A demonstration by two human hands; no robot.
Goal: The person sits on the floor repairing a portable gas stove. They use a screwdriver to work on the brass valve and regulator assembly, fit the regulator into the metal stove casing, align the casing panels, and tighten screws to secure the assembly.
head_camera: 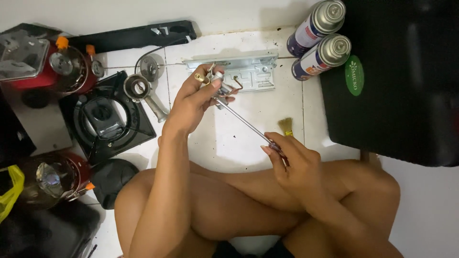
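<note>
Our left hand (pixel 193 100) is raised at frame centre, fingers pinched shut; our right hand (pixel 291 162), lower right of it, is curled closed above crossed legs.

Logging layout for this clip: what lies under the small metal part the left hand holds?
Beneath the metal part is white floor tile and the grey metal plate; the left hand covers part of it.

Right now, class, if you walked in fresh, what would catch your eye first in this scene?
At the centre, the left hand holds a small metal valve part while the right hand drives a long screwdriver into it. Two gas canisters lie at the top right, and a dismantled black stove burner sits on the floor to the left.
</note>
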